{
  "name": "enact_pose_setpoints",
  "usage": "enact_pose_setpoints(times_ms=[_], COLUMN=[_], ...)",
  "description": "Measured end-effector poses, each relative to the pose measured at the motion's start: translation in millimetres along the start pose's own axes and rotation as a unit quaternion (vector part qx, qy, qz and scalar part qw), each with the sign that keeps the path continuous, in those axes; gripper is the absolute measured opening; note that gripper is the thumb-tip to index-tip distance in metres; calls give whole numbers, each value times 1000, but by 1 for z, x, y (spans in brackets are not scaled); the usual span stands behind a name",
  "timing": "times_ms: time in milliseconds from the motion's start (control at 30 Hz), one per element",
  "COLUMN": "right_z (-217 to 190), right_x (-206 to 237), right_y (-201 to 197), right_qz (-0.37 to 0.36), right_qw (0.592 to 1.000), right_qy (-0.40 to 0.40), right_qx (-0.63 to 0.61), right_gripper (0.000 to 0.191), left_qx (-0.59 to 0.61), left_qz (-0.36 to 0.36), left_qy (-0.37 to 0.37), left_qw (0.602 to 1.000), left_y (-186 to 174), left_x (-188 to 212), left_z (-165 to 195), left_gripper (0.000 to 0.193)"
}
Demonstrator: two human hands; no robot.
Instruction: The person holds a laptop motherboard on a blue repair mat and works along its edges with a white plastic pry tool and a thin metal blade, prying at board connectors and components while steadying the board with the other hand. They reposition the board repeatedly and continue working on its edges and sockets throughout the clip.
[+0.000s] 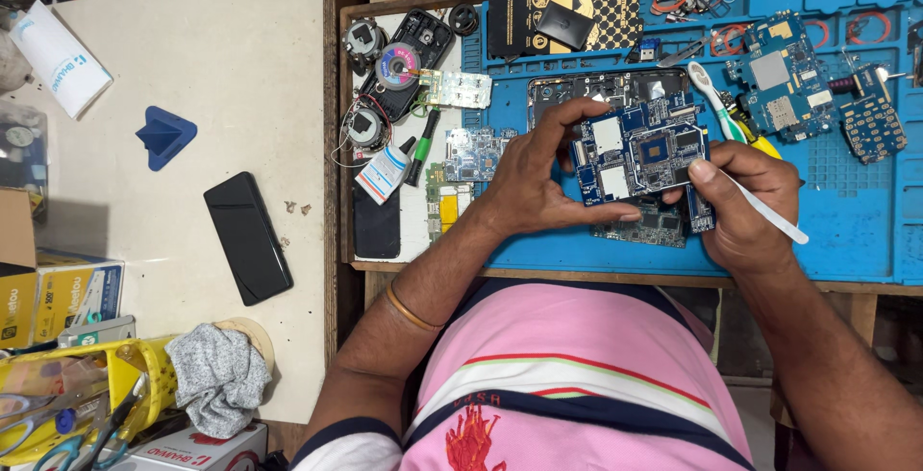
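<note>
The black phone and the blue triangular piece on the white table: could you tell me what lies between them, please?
Nothing: in the head view, only bare white table separates the blue triangular piece from the black phone.

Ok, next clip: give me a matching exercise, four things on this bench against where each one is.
Things:
1. blue circuit board
2. white toothbrush
3. black phone
4. grey cloth

Places:
A. lying flat on the white table
B. bunched beside the yellow basket
C. held up by the left hand
D. gripped in the right hand

Pairs: 1-C, 2-D, 3-A, 4-B
</note>
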State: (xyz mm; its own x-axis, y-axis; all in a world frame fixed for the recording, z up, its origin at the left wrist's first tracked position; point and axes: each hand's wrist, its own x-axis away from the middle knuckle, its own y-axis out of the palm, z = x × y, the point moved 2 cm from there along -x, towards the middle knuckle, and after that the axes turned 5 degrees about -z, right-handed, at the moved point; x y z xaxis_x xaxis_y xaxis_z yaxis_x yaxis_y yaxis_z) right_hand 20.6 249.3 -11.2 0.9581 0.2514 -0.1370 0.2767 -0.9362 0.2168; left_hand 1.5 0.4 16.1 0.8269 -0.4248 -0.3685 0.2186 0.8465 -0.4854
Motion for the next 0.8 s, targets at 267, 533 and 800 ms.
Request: enact_pose_setpoints(times_ms=[267,533,800], right_z=[2,0,-9], right_x=[1,1,0], right_y=[-1,-1,7], right_qz=[-9,-14,38], right_qw=[1000,1000,997], right_qy=[11,10,-44], right_qx=[15,22,43], right_gripper=[22,23,21], left_qx=[7,-5,229], left_qz=[-3,-4,-22], left_qy=[7,-3,-79], left_qw=[1000,1000,970], left_y=[0,-2,-4], left_x=[0,-2,-5], left_z=[1,5,-1], left_gripper=[104,104,92])
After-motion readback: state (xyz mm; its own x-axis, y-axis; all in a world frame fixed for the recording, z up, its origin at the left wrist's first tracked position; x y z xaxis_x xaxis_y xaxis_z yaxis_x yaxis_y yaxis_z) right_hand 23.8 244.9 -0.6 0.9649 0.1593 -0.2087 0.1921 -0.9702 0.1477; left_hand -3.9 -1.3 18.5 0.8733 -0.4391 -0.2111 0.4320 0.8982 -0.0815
